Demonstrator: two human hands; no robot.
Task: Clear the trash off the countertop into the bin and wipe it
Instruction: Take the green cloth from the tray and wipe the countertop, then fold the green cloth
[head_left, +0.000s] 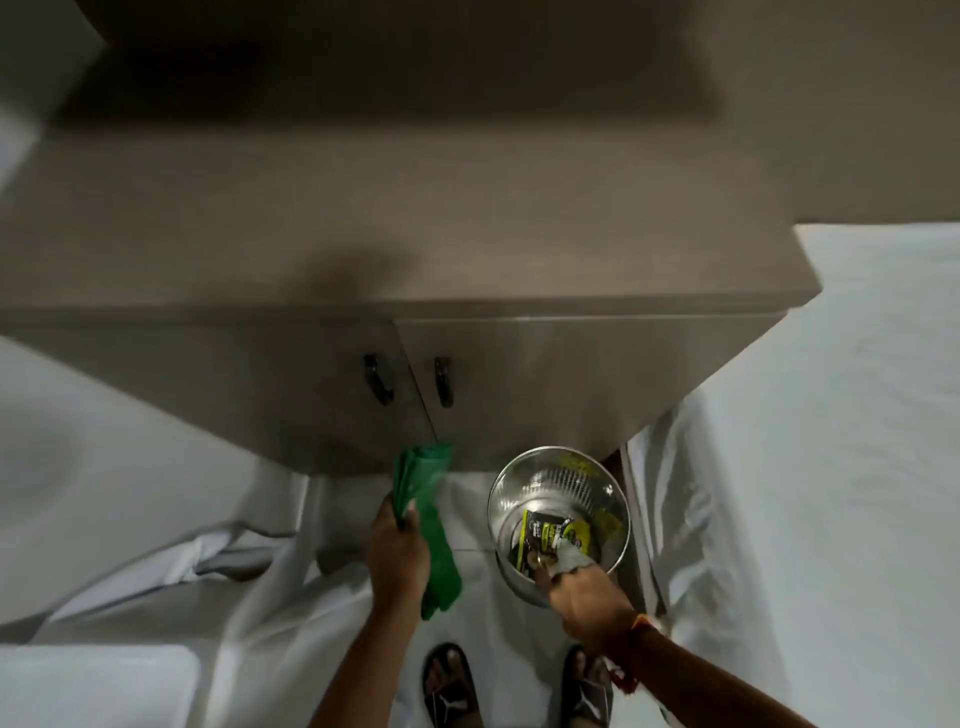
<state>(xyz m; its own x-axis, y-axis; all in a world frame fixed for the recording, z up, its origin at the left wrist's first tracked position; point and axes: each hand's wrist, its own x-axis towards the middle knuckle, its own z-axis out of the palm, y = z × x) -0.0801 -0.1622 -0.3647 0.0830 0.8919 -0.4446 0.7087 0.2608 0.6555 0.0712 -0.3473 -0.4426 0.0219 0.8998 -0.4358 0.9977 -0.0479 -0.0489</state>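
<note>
Right hand (587, 597) at the metal bin (558, 519) below a bare brown countertop (415, 234).

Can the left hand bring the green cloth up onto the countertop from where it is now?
Probably yes. The left hand grips the green cloth below the countertop, whose visible surface looks bare, and nothing blocks the way up.

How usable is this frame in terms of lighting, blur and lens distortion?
Head view: dim, flat light; the countertop is soft and smeared, with a dark shadow patch near its front edge. Wide-angle bending shows at the borders. The metal bin carries glare on its inner wall. The green cloth and both hands are slightly blurred but readable.
</note>
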